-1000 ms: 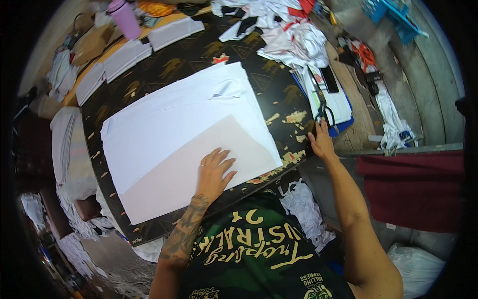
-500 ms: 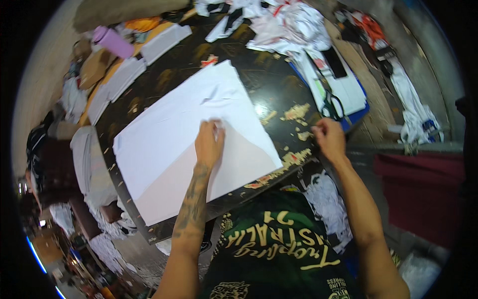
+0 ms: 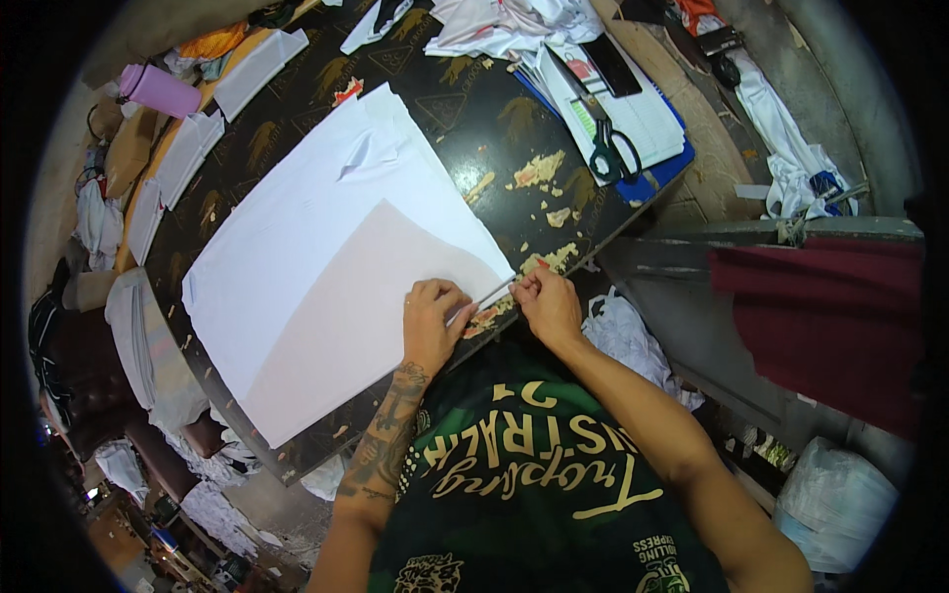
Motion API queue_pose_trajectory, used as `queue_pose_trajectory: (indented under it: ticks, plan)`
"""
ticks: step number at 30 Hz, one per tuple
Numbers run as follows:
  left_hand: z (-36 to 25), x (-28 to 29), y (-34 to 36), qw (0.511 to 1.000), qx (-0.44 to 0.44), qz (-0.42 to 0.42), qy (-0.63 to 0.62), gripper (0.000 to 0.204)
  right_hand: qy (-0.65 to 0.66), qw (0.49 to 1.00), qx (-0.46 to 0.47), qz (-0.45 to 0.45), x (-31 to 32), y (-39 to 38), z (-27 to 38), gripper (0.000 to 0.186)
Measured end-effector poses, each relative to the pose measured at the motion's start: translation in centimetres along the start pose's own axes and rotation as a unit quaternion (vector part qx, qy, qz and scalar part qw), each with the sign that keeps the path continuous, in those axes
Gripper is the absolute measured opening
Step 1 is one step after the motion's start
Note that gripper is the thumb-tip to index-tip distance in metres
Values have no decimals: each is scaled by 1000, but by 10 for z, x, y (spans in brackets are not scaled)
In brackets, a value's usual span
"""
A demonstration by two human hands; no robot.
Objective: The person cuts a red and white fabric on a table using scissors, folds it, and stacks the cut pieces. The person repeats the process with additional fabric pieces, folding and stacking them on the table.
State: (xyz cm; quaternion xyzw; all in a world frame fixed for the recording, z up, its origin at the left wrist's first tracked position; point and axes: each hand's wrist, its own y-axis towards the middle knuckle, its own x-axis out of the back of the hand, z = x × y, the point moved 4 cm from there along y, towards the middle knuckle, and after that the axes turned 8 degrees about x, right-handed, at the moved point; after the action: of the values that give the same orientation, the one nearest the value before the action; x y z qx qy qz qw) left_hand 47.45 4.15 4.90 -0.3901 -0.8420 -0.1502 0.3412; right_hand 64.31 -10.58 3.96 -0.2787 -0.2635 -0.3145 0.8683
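A stack of white sheets, apparently fabric (image 3: pixel 277 227), lies on the dark, scuffed table (image 3: pixel 297 79), with a pale pinkish curved piece (image 3: pixel 326 306) on top. My left hand (image 3: pixel 435 321) rests at the near edge of the stack towards its right, fingers loosely bent and apart. My right hand (image 3: pixel 547 306) is closed in a pinch at the stack's near right corner, on the sheet edge. Black-handled scissors (image 3: pixel 613 153) lie on papers with a blue backing (image 3: pixel 652 178) at the table's right, beside a black phone-like object (image 3: pixel 610 64).
Crumpled white cloth (image 3: pixel 494 30) covers the back right of the table. Folded white pieces (image 3: pixel 183 163) and a pink bottle (image 3: pixel 158 89) line the left side. To the right are a maroon cloth (image 3: pixel 811 326) and a grey ledge; bagged material (image 3: pixel 830 504) sits lower right.
My right hand has moved left from the table's right side to the stack's corner. My left hand has shifted, now at the near edge. The view has tilted and shifted.
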Motion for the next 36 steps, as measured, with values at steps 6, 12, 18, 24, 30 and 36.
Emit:
queue_pose_trajectory:
  ticks: [6,12,18,24,30,36]
  plan:
    - [12,18,25,989,17,-95,115,28,-61,993,94,-31,-10,-2,2,18]
    - [37,38,46,974,100,-117,164,36,-11,998,60,26,-3,2,-3,17]
    - [38,42,37,977,73,-114,164,39,-41,994,99,1,-6,-1,0,17]
    - [42,49,36,980,83,-104,145,40,-72,991,69,87,12,8,4,19]
    - [10,28,5,997,31,-7,66,27,-223,897,262,-278,122,95,12,37]
    - [-22,-17,-7,996,-50,59,39,28,-289,926,178,-165,146,167,-35,45]
